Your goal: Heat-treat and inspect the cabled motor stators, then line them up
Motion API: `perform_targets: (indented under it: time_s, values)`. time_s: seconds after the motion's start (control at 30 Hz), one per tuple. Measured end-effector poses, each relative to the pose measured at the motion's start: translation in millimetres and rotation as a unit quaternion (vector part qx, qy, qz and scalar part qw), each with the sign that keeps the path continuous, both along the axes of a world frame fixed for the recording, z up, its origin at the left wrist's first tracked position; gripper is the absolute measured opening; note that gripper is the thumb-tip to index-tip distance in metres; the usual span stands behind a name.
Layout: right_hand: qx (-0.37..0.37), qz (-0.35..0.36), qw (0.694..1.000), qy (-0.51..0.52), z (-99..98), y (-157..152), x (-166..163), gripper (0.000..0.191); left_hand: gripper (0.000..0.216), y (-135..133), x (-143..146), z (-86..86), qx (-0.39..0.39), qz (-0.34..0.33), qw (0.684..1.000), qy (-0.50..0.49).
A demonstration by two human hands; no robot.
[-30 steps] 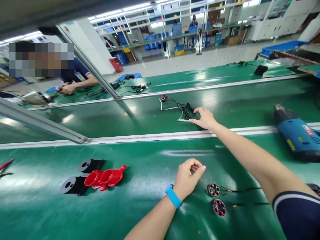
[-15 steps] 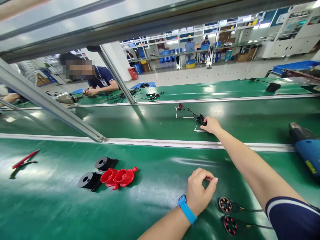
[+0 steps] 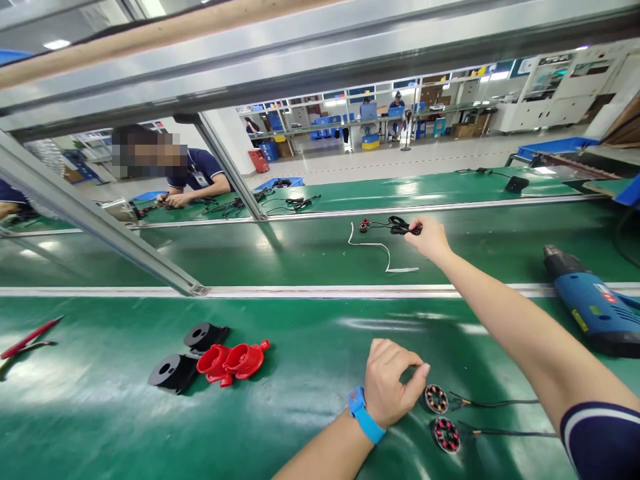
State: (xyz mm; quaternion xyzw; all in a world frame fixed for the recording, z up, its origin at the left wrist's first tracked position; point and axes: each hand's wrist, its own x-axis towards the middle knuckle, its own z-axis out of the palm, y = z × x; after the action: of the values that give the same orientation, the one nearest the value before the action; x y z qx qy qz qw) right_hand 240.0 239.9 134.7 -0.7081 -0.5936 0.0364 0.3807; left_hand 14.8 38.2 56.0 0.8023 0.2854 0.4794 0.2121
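Note:
My right hand (image 3: 431, 239) reaches across the rail and pinches a coiled black cable (image 3: 399, 226). The cable runs left to a small round motor stator (image 3: 365, 225) with reddish windings. Below it, a thin white strip (image 3: 370, 244) lies bent on the green surface, apart from my fingers. My left hand (image 3: 393, 383), with a blue wristband (image 3: 369, 423), rests closed over the near bench, thumb near the curled index finger; nothing shows in it. Beside it are two wired stators, one with copper windings (image 3: 437, 399) and one with red windings (image 3: 447, 435).
Red plastic housings (image 3: 245, 360) and black brackets (image 3: 173, 373) sit left of centre. A red pen-like tool (image 3: 33, 338) lies far left, a blue heat gun (image 3: 597, 303) at right. A slanted metal post (image 3: 125, 220) stands left. Across the line, a co-worker (image 3: 193, 177) handles small parts.
My right hand has lifted the coiled cable slightly away from the white strip, and the stator has shifted with it. My left hand keeps its pose. The view has tilted and turned a little.

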Motion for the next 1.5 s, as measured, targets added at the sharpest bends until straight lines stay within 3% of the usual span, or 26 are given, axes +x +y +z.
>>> perform_targets:
  time_s: [0.17, 0.37, 0.53, 0.63, 0.73, 0.87, 1.0, 1.13, 1.2, 1.37, 1.5]
  values:
    - [0.016, 0.015, 0.999, -0.025, 6.7, -68, 34, 0.014, 0.008, 0, -1, 1.4, 0.020, -0.011, 1.000, 0.022]
    - [0.004, -0.023, 0.999, -0.043, -0.9, -179, 95, 0.020, 0.008, -2, -1, 3.1, 0.037, -0.031, 0.998, 0.037]
    - [-0.040, -0.044, 0.997, -0.043, -11.4, -265, 125, 0.024, 0.008, 0, -1, 5.1, 0.053, -0.039, 0.997, 0.043]
    - [-0.090, -0.038, 0.994, -0.049, -21.1, -303, 140, 0.022, 0.008, 0, -2, 6.0, 0.059, -0.043, 0.996, 0.044]
    - [-0.118, -0.004, 0.990, -0.079, -26.2, -320, 151, 0.022, 0.009, -2, -1, 6.7, 0.058, -0.042, 0.996, 0.045]
    - [-0.083, 0.034, 0.989, -0.116, -21.4, -290, 142, 0.028, 0.010, -3, -1, 6.0, 0.053, -0.041, 0.997, 0.043]
    - [-0.101, 0.075, 0.984, -0.129, -22.4, -203, 118, 0.029, 0.009, -2, -3, 5.3, 0.047, -0.042, 0.997, 0.043]
    - [-0.173, 0.088, 0.974, -0.116, -35.2, -112, 112, 0.074, 0.009, -1, -4, 6.1, 0.044, -0.037, 0.997, 0.047]
    - [-0.219, 0.108, 0.964, -0.103, -40.5, -81, 115, 0.079, 0.009, -1, -4, 5.9, 0.041, -0.036, 0.997, 0.048]
    - [-0.287, 0.132, 0.946, -0.072, -46.2, -54, 127, 0.038, 0.008, 0, -2, 2.7, 0.032, -0.039, 0.998, 0.047]
    - [-0.256, 0.095, 0.962, -0.028, -43.5, -65, 139, 0.037, 0.009, 1, -1, 1.1, 0.022, -0.037, 0.998, 0.040]
